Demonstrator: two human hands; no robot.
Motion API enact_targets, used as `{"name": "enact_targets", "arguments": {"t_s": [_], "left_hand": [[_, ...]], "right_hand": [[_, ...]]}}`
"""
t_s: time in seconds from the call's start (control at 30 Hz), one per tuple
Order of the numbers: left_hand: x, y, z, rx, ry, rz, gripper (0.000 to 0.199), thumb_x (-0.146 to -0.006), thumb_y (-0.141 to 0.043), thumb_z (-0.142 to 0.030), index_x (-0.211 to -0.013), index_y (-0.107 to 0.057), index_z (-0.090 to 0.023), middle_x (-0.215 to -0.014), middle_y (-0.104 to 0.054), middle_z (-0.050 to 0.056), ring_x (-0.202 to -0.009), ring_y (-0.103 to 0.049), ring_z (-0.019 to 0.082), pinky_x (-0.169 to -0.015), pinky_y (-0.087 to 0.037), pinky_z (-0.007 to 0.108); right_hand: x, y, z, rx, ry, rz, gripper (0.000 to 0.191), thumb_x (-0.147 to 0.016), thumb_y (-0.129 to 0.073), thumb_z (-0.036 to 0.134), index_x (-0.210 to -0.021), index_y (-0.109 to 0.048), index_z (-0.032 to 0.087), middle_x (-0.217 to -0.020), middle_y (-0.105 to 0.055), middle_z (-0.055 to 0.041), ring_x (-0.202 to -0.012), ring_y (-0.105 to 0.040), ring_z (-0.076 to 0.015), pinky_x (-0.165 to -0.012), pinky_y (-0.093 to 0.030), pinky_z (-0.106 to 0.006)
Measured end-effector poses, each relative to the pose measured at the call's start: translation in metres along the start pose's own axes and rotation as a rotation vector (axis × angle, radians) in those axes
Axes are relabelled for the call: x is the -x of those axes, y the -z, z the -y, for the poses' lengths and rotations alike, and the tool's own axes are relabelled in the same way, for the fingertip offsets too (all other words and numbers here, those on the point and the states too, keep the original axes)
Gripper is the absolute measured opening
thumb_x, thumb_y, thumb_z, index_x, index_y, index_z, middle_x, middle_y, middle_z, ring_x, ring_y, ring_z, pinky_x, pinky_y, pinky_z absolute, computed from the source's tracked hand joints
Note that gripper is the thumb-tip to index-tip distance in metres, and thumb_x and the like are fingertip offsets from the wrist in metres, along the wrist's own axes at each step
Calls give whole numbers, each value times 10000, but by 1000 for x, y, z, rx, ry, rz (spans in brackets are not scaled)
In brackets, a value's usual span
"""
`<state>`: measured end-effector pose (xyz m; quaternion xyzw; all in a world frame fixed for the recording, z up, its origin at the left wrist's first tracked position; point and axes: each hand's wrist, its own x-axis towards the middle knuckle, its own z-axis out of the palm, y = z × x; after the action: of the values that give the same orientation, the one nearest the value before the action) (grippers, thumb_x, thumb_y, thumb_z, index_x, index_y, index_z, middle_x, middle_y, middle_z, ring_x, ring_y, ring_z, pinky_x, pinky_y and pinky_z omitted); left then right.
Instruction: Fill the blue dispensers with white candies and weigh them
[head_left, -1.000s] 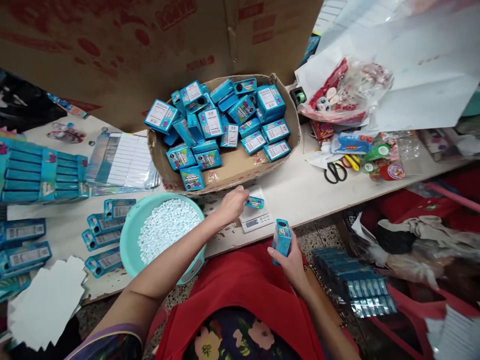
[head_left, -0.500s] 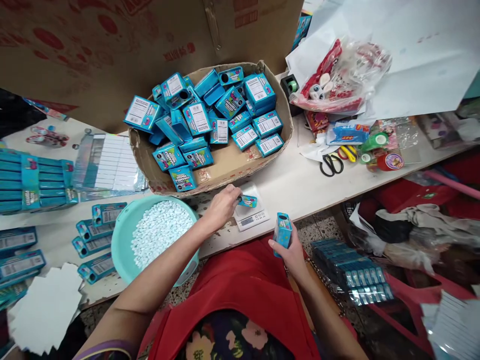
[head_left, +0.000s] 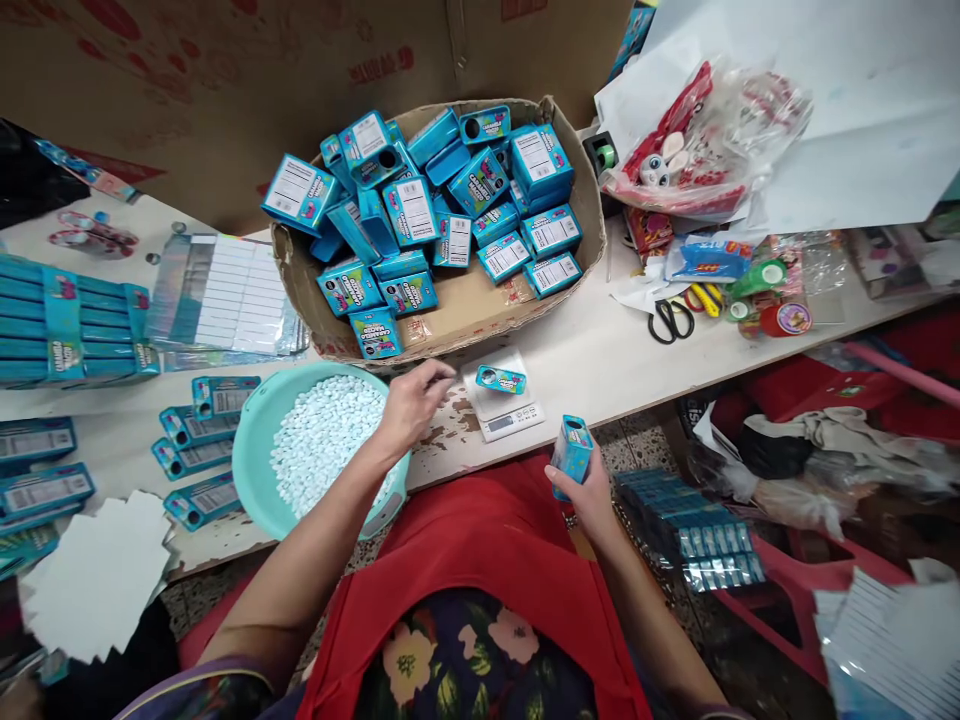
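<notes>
A small blue candy box point(head_left: 501, 379) stands on a white digital scale point(head_left: 502, 405), its top with a round hole facing up. My left hand point(head_left: 412, 405) is over the right rim of a turquoise basin point(head_left: 251, 450) full of pale candies point(head_left: 322, 435); its fingers are bent together, and whether something small is between them I cannot make out. Held upright in my right hand point(head_left: 589, 480), to the right of the scale, is another blue box point(head_left: 572, 450). Behind the scale a cardboard tray point(head_left: 480, 310) holds several blue boxes point(head_left: 415, 210).
Several blue boxes point(head_left: 202, 500) lie left of the basin, with a packed stack point(head_left: 64, 325) farther left. Black scissors point(head_left: 670, 320), tape rolls point(head_left: 769, 277) and a plastic bag point(head_left: 720, 150) are on the right. Wrapped packs point(head_left: 705, 545) sit below the table's edge.
My left hand has left the box on the scale and moved left toward the basin. My right hand still holds its box. The view has shifted slightly.
</notes>
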<state>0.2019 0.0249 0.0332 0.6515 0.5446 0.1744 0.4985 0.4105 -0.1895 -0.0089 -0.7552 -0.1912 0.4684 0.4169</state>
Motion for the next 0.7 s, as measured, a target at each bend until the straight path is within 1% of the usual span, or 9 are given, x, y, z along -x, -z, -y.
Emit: {"name": "enact_targets", "arguments": {"t_s": [0.17,0.27,0.37,0.4,0.47,0.53,0.57,0.63,0.7], "left_hand": [[45,51,55,-46,193,-247,185,-773,-594,-355,-876,-617,-203,-746,-637,-9,-576,-615,130,-586,-503,238],[67,67,83,-86,328,-301,174,-756,-601,-354,-853,-612,-210,-703,-633,-15,-555,-618,135,-571,-497,238],[73,63,91,-18,392,-289,203,-729,-616,-372,-845,-613,-205,-698,-633,-5,-551,-606,146,-557,-490,252],[71,59,88,4,377,-260,216,-722,-622,-379,-846,-618,-203,-715,-637,2,-569,-605,153,-565,-490,260],[65,50,81,-33,273,-164,187,-726,-612,-359,-826,-632,-203,-776,-649,22,-660,-615,175,-632,-495,280],[58,44,76,-202,137,-91,146,-769,-550,-307,-807,-647,-205,-850,-651,48,-792,-618,206,-737,-484,307],[56,43,78,-315,104,-93,172,-798,-501,-279,-814,-654,-203,-881,-647,64,-847,-613,222,-781,-472,321],[54,46,89,-512,141,-150,246,-835,-426,-249,-880,-660,-186,-945,-631,102,-898,-605,248,-818,-454,350],[56,52,107,-606,258,-177,236,-817,-464,-269,-915,-652,-165,-972,-617,126,-880,-606,265,-800,-453,363]], "right_hand": [[4,-3,-3,13,-14,10,843,-635,-768,435,-1358,-403,202,-1153,-615,-91,-1002,-592,-263,-880,-481,-425],[3,-5,-4,30,-12,24,814,-644,-764,431,-1344,-415,204,-1122,-626,-84,-983,-595,-257,-870,-485,-421],[1,-6,-2,48,1,44,780,-647,-764,427,-1319,-432,211,-1095,-636,-71,-975,-599,-250,-860,-490,-411],[0,-7,-1,49,4,53,769,-650,-762,428,-1313,-436,214,-1093,-638,-68,-976,-600,-248,-856,-492,-407],[-2,-7,3,45,4,64,758,-653,-760,435,-1304,-439,217,-1094,-640,-67,-974,-604,-246,-845,-497,-398],[-3,-6,8,50,-3,64,755,-649,-761,441,-1297,-444,218,-1101,-643,-69,-962,-609,-246,-832,-501,-387],[-3,-4,9,60,-6,58,752,-646,-762,443,-1292,-449,218,-1100,-644,-70,-953,-612,-246,-827,-503,-382],[-5,0,11,85,-11,37,750,-639,-765,444,-1284,-459,214,-1085,-647,-68,-938,-615,-247,-824,-504,-376],[-8,4,9,103,-13,3,760,-623,-771,443,-1279,-468,207,-1051,-649,-65,-922,-616,-249,-819,-506,-380]]}}
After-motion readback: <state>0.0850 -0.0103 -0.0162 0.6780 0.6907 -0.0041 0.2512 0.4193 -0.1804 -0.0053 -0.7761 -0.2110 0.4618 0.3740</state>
